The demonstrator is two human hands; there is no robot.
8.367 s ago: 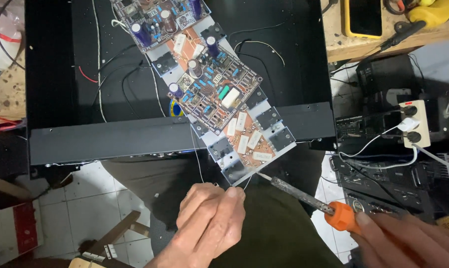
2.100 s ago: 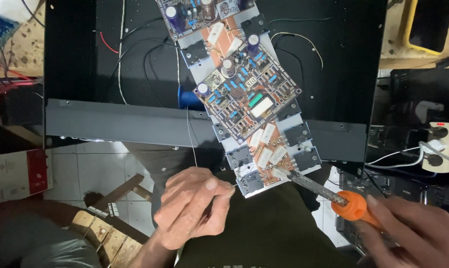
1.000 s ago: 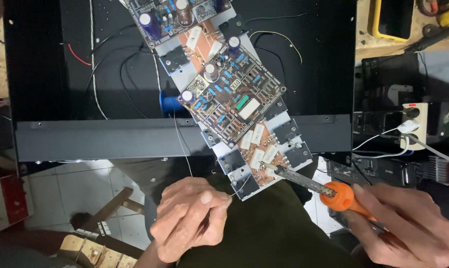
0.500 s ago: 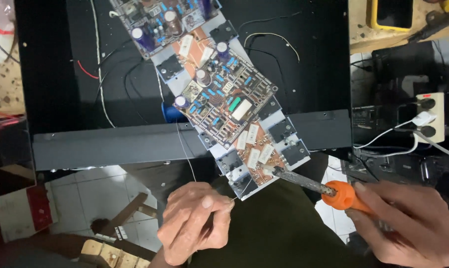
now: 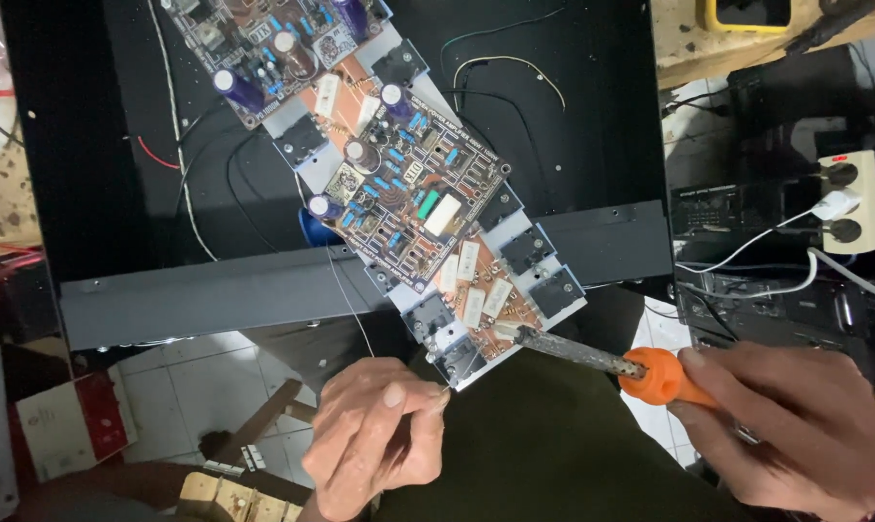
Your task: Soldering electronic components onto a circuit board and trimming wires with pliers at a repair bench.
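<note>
A long circuit board (image 5: 413, 208) crowded with capacitors, resistors and black transistors lies diagonally over the front edge of a black metal chassis (image 5: 215, 295). My right hand (image 5: 795, 430) grips a soldering iron (image 5: 606, 361) by its orange handle, with the tip touching the board's lower end. My left hand (image 5: 379, 435) sits just below that end, fingers pinched on a thin solder wire (image 5: 350, 300) that runs up toward the board.
A white power strip (image 5: 848, 203) with plugged cables hangs at the right, over black equipment. A yellow-cased device (image 5: 746, 12) lies on the wooden bench top right. Loose wires cross the chassis. Wooden scraps and a red-and-white box (image 5: 70, 425) lie on the tiled floor.
Over the earlier frames the view shifted and the soldering iron tip moved along the board's lower end. Both hands keep their grips and stay below the board.
</note>
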